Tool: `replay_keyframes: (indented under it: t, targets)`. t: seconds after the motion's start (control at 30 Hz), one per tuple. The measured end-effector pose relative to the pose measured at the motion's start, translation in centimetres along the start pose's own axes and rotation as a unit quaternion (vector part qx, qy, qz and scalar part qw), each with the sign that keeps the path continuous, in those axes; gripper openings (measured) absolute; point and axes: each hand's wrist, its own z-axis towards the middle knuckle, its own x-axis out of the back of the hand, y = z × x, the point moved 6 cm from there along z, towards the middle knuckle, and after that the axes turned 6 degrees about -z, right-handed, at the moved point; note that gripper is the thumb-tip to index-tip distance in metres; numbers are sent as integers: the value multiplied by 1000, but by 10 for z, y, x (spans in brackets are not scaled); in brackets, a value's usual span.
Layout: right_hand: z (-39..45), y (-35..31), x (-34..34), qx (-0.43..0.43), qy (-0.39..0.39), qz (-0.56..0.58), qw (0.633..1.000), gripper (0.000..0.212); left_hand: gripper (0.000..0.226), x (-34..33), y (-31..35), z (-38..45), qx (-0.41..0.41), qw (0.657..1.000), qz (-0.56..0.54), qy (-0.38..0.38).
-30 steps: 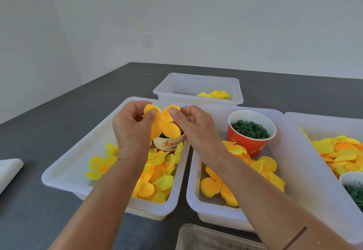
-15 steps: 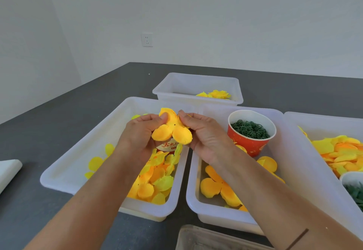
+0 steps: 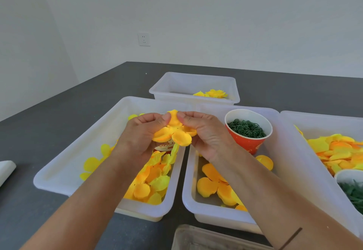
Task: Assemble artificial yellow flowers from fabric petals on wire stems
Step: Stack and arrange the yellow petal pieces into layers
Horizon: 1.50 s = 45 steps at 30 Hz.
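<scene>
A yellow-orange fabric petal piece [image 3: 177, 134] hangs in the air above the gap between two white trays. My left hand [image 3: 141, 133] pinches its upper lobe from the left, thumb and fingers curled around it. My right hand [image 3: 204, 131] pinches the same piece from the right. Its lower lobes droop toward me. No wire stem shows; the hands hide the piece's back. Loose petals [image 3: 151, 179] fill the left tray [image 3: 64, 163], and larger orange ones [image 3: 214, 184] lie in the middle tray [image 3: 188, 196].
A red paper cup [image 3: 247, 133] of green rings stands in the middle tray. Behind my hands a second printed cup [image 3: 164, 147] peeks out. A far tray [image 3: 194, 86] holds finished flowers [image 3: 215, 93]. The right tray [image 3: 322, 118] holds petals and a cup of green parts [image 3: 351, 188].
The petal piece was held up flat and spread a second ago. My hands have since lowered and closed together on it, and its lobes now fold and droop.
</scene>
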Motion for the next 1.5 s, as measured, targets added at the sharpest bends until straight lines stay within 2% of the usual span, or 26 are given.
replay_keyframes:
  t: [0.13, 0.3, 0.4, 0.5, 0.57, 0.7, 0.83, 0.97, 1.03, 1.13, 1.23, 1.37, 1.43, 1.5]
  targets:
    - [-1, -1, -2, -4, -8, 35, 999, 16, 14, -1, 0, 2, 0, 1000, -12, -25]
    - [-1, -6, 12, 60, 78, -76, 992, 8, 21, -5, -5, 1, -58, 993, 101, -35]
    - [-2, -9, 14, 74, 95, -73, 990, 7, 25, -7, -7, 1, -39, 994, 85, -53]
    - [-4, -10, 12, 87, 89, -83, 989, 8, 15, -8, -3, -1, -53, 993, 91, -55]
    - [-7, -11, 11, 106, 91, -121, 983, 9, 2, -7, 1, -3, -104, 984, 140, -28]
    - [-8, -14, 7, 150, 99, -191, 965, 12, 17, 0, 5, -3, -196, 942, 266, 60]
    - [-9, -20, 6, 200, 118, -271, 934, 12, 26, 1, 8, -2, -224, 914, 323, 104]
    - [-13, -22, 0, 222, 92, -346, 907, 1, 21, 0, 10, -4, -230, 902, 347, 111]
    - [-14, -22, -1, 238, 95, -388, 885, 8, 16, -1, 10, -5, -237, 897, 361, 98]
    - [-13, -21, -2, 236, 89, -398, 882, 10, 12, -3, 11, -6, -242, 891, 377, 70]
    - [-14, -22, -1, 241, 79, -397, 882, 5, 18, -6, 9, -6, -234, 905, 354, 26]
    - [-13, -24, -4, 262, 72, -458, 846, 6, 25, -8, 4, -2, -201, 927, 315, -28]
    - [-11, -23, -5, 261, 69, -482, 834, 8, 26, -8, 2, -1, -188, 937, 292, -36]
    - [-11, -22, -5, 255, 57, -474, 841, 9, 26, -6, 2, 0, -174, 950, 257, -33]
